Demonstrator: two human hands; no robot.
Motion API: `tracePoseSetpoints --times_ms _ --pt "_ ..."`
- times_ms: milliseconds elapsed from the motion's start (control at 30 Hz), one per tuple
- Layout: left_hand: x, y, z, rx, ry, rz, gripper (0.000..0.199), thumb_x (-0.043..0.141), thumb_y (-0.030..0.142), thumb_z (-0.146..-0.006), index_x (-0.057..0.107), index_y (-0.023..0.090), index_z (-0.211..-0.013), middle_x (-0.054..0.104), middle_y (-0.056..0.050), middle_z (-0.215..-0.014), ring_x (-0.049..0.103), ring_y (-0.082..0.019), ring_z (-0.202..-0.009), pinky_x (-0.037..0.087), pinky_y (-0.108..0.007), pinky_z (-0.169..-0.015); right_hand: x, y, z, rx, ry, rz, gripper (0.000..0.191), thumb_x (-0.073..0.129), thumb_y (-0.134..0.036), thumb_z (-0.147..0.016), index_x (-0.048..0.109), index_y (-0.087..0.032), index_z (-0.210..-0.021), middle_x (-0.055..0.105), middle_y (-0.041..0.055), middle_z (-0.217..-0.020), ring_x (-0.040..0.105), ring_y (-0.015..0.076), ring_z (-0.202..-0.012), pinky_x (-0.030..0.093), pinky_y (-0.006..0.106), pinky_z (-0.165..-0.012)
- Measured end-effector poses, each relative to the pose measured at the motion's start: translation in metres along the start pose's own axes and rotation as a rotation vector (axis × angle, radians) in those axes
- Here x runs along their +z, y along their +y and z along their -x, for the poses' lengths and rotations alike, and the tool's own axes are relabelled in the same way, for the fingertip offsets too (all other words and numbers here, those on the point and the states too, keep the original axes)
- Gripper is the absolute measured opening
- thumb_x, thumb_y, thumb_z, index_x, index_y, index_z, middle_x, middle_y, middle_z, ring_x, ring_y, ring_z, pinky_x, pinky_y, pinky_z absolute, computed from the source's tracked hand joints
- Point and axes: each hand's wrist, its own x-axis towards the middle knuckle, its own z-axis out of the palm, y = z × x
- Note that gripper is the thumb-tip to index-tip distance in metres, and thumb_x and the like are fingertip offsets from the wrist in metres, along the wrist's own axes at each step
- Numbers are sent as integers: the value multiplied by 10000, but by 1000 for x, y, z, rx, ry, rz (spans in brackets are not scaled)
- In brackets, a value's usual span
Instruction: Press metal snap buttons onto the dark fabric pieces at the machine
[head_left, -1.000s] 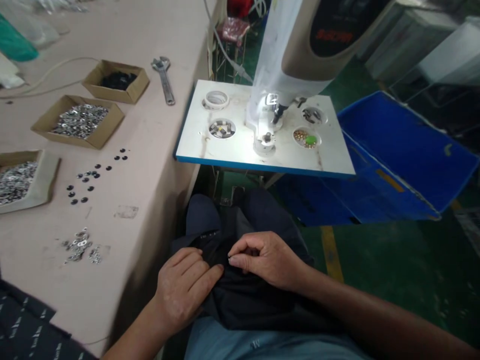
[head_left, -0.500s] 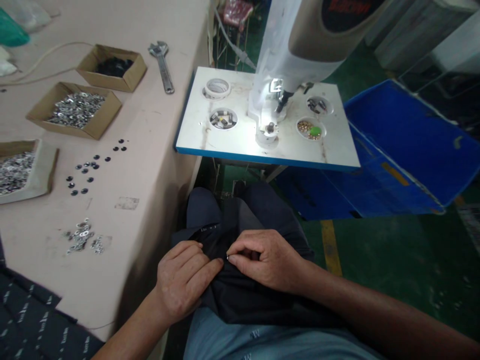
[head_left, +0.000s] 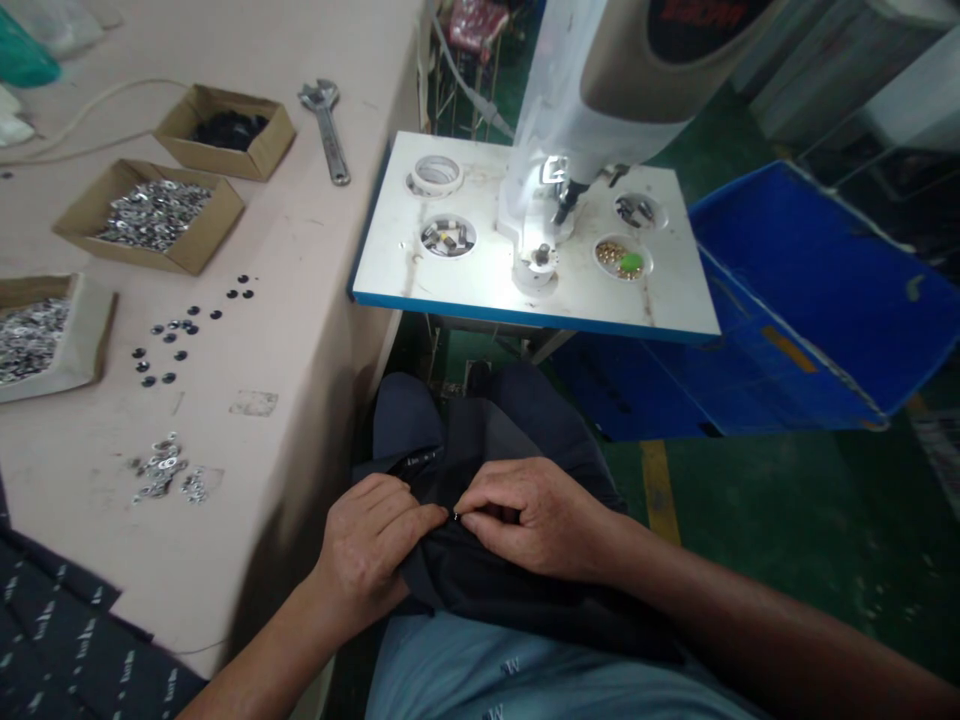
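Note:
Dark cloth, part of a garment, lies across my lap. My left hand is closed on the cloth, its thumb pressed down by the fastening spot. Between the thumb and forefinger of my right hand is a tiny shiny metal piece, held against the cloth at my left thumb tip. Its exact kind is too small to tell. On the table to my left lie a little pile of silvery metal parts and several loose dark round caps.
A press machine rises from a white board with cups of small parts. Boxes of metal parts and an adjustable wrench lie on the table. A blue bin stands right.
My left hand has shifted slightly right and its thumb now meets the fingertips of my right hand. The cloth's folds moved a little with it.

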Motion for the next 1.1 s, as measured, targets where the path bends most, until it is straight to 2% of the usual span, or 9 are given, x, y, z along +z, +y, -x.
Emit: tracePoseSetpoints --times_ms 200,300,367,433,600,733,867,967,1100 --pt "0 -1 0 -158 -101 86 158 616 157 -877 652 182 -1029 670 -17 -743 604 -155 -656 429 -300 -630 -6 1 -4 61 -107 -12 204 571 -135 -896 759 -165 -970 737 41 -886 678 145 -815 495 240 -775" --pt "-1 0 0 -253 -154 141 147 622 171 -863 684 200 -992 651 7 -700 596 -142 -626 409 -277 -603 -13 -1 -9 187 -207 -92 228 654 -337 -908 755 -167 -1021 734 39 -898 681 150 -779 502 236 -713" --pt "-1 0 0 -316 -170 180 169 630 151 -833 704 214 -972 668 12 -709 610 -140 -635 413 -264 -601 -20 -4 -13 289 -288 -155 399 738 -497 -827 751 -174 -1061 736 33 -885 683 159 -751 498 228 -648" --pt "-1 0 0 -380 -177 226 221 632 103 -788 717 226 -952 697 17 -735 635 -137 -656 428 -250 -608 -27 -8 -18 346 -353 -182 510 807 -550 -728 751 -193 -1088 743 23 -881 690 172 -755 492 226 -624" --pt "2 0 3 -486 -189 307 327 612 23 -708 735 222 -936 737 21 -783 681 -138 -703 468 -228 -626 -33 -20 -31 302 -491 -14 515 847 -541 -670 758 -219 -1063 756 16 -899 692 189 -782 472 234 -638" --pt "4 -1 8 -603 -245 357 275 642 64 -760 749 235 -947 755 16 -840 705 -148 -761 498 -230 -673 -18 -17 -31 261 -417 177 309 801 -332 -719 754 -198 -994 733 9 -797 662 175 -712 424 236 -603" --pt "6 0 8 -708 -302 398 184 671 133 -805 760 238 -927 754 20 -846 709 -155 -777 501 -236 -701 -3 -9 -24 240 -302 213 196 677 -185 -728 740 -195 -914 723 14 -780 653 173 -708 406 244 -616" --pt "6 0 6 -786 -334 424 135 657 146 -809 758 216 -863 734 26 -771 687 -148 -721 474 -226 -658 3 -8 -22 249 -266 249 134 648 -179 -751 716 -186 -866 724 31 -796 662 185 -736 402 255 -634" --pt "7 -1 5 -868 -355 507 96 657 189 -808 751 197 -822 716 25 -746 660 -147 -712 430 -219 -630 4 -9 -23 235 -310 321 195 729 -332 -789 705 -184 -914 735 50 -848 668 214 -776 385 269 -640"
